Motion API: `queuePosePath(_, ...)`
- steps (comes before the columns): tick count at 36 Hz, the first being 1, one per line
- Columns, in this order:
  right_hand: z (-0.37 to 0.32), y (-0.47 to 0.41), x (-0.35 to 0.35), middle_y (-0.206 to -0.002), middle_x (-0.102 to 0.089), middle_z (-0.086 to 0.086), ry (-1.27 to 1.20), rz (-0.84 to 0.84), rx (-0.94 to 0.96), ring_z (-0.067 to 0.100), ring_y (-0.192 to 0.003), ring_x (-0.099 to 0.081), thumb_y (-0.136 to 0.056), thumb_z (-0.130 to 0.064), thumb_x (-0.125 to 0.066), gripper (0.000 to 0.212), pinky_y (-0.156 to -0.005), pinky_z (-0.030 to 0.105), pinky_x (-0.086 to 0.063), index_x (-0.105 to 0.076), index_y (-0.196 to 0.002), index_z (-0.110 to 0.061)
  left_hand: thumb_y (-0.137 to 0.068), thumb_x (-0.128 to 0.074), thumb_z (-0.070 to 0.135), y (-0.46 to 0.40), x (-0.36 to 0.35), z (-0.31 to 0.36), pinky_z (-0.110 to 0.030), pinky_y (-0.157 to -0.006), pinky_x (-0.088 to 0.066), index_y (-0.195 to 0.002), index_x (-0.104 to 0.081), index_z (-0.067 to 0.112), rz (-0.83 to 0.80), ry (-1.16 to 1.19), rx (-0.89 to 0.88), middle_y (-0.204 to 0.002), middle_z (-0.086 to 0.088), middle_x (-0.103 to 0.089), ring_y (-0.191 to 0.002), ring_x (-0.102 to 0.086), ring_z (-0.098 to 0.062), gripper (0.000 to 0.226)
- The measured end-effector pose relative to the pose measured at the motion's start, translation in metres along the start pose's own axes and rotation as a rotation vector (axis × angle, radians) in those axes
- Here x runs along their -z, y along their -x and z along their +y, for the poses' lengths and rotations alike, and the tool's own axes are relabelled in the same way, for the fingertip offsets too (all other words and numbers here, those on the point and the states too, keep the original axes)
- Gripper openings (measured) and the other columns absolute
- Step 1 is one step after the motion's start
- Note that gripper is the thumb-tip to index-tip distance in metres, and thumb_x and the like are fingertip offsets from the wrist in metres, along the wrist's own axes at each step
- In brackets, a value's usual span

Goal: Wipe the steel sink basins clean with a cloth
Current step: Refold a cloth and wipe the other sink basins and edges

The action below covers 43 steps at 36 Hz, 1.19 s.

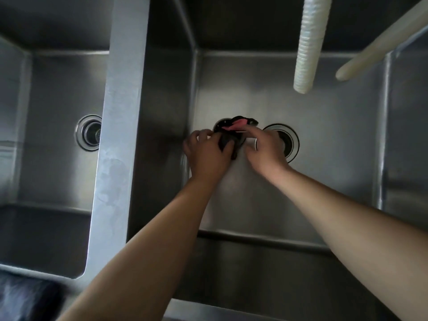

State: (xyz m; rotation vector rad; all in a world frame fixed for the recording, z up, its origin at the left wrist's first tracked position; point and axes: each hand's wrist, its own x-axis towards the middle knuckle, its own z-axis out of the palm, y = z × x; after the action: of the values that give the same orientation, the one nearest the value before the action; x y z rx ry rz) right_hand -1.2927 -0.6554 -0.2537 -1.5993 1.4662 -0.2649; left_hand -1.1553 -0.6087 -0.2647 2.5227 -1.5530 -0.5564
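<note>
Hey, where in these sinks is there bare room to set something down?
The left basin floor is bare around its drain. In the right basin, the near floor is bare. Crowded: left hand, right hand, cloth, drain.

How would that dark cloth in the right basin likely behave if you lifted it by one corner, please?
The dark cloth would probably hang limp: it already bunches and folds between the left hand and right hand. It looks light, as small folds stay raised. Whether it is wet cannot be told.
</note>
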Motion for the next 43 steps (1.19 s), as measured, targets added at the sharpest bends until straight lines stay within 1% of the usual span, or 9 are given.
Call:
queuePosePath(5,0.028,0.006,0.012,-0.137,-0.056,0.004,0.202,0.04,-0.078,0.034,-0.132,-0.04,-0.083,-0.017,-0.066,0.055,-0.107,0.041,-0.031,-0.056,-0.137,-0.025,-0.09,-0.059,0.034,-0.028,0.006,0.004,-0.047,-0.109,-0.023,-0.132,-0.058,0.03,0.018,-0.053,-0.149,-0.131,0.004,-0.06,-0.129,-0.041,-0.027,0.043)
queuePosePath(12,0.03,-0.009,0.013,-0.138,-0.054,0.005,0.208,0.072,-0.095,0.031,-0.134,-0.039,-0.084,-0.023,-0.066,0.054,-0.111,0.041,-0.028,-0.055,-0.137,-0.023,-0.09,-0.059,0.044,-0.075,0.019,0.017,-0.047,-0.107,-0.029,-0.112,-0.069,0.029,-0.126,-0.245,-0.097,-0.128,-0.005,-0.047,-0.124,-0.039,-0.03,0.029)
queuePosePath(19,0.024,-0.019,0.011,-0.141,-0.05,0.005,0.179,0.095,-0.149,0.031,-0.135,-0.036,-0.083,-0.028,-0.07,0.058,-0.11,0.041,-0.026,-0.052,-0.138,-0.024,-0.08,-0.073,0.029,-0.096,0.02,0.037,-0.053,-0.111,-0.026,-0.139,-0.037,0.029,-0.224,-0.145,0.017,-0.132,-0.005,-0.053,-0.131,-0.038,-0.031,0.069)
queuePosePath(24,0.031,-0.016,0.006,-0.139,-0.052,0.006,0.203,0.065,-0.192,0.032,-0.134,-0.038,-0.08,-0.032,-0.075,0.058,-0.109,0.044,-0.027,-0.054,-0.134,-0.023,-0.087,-0.059,0.02,-0.101,0.015,0.046,-0.053,-0.117,-0.011,-0.118,-0.059,0.033,-0.318,-0.204,0.009,-0.116,0.004,-0.063,-0.131,-0.039,-0.022,0.034)
queuePosePath(29,0.033,-0.007,0.009,-0.137,-0.054,0.001,0.143,0.116,-0.252,0.031,-0.133,-0.038,-0.08,-0.033,-0.074,0.053,-0.105,0.043,-0.03,-0.057,-0.13,-0.027,-0.085,-0.058,0.016,-0.105,0.02,0.048,-0.048,-0.112,-0.016,-0.101,-0.068,0.027,-0.273,-0.218,-0.037,-0.097,0.005,-0.068,-0.111,-0.057,-0.021,0.022)
queuePosePath(34,0.037,-0.004,0.029,-0.119,-0.066,-0.002,-0.014,0.138,-0.214,0.026,-0.118,-0.056,-0.081,-0.03,-0.071,0.034,-0.101,0.046,-0.045,-0.067,-0.115,-0.027,-0.083,-0.065,0.018,-0.091,0.022,0.038,-0.043,-0.112,-0.024,-0.091,-0.076,0.025,-0.241,-0.052,0.003,-0.084,0.007,-0.069,-0.098,-0.064,-0.019,0.016)
queuePosePath(38,0.033,0.001,0.05,-0.095,-0.073,-0.008,-0.408,0.173,-0.221,0.01,-0.095,-0.067,-0.086,-0.022,-0.072,0.009,-0.082,0.019,-0.05,-0.072,-0.091,-0.03,-0.082,-0.068,0.014,-0.064,0.029,0.034,-0.045,-0.105,-0.042,-0.088,-0.08,0.025,-0.23,0.285,-0.064,-0.088,0.007,-0.076,-0.092,-0.067,-0.009,0.017)
queuePosePath(40,0.031,0.002,0.065,-0.091,-0.076,-0.007,-0.599,0.085,-0.275,0.008,-0.089,-0.069,-0.088,-0.022,-0.072,0.007,-0.078,0.018,-0.049,-0.076,-0.09,-0.026,-0.082,-0.071,0.011,-0.048,0.036,0.037,-0.038,-0.103,-0.046,-0.087,-0.081,0.026,-0.236,0.443,-0.112,-0.082,0.012,-0.076,-0.085,-0.065,0.004,0.019)
queuePosePath(43,0.033,0.01,0.095,-0.107,-0.075,0.001,-0.731,-0.373,-0.351,0.015,-0.095,-0.07,-0.087,-0.031,-0.07,0.029,-0.084,0.032,-0.048,-0.072,-0.116,-0.028,-0.081,-0.072,0.001,-0.022,0.052,0.046,-0.016,-0.09,-0.048,-0.094,-0.081,0.023,-0.337,0.635,-0.192,-0.089,0.016,-0.073,-0.092,-0.064,0.007,0.027)
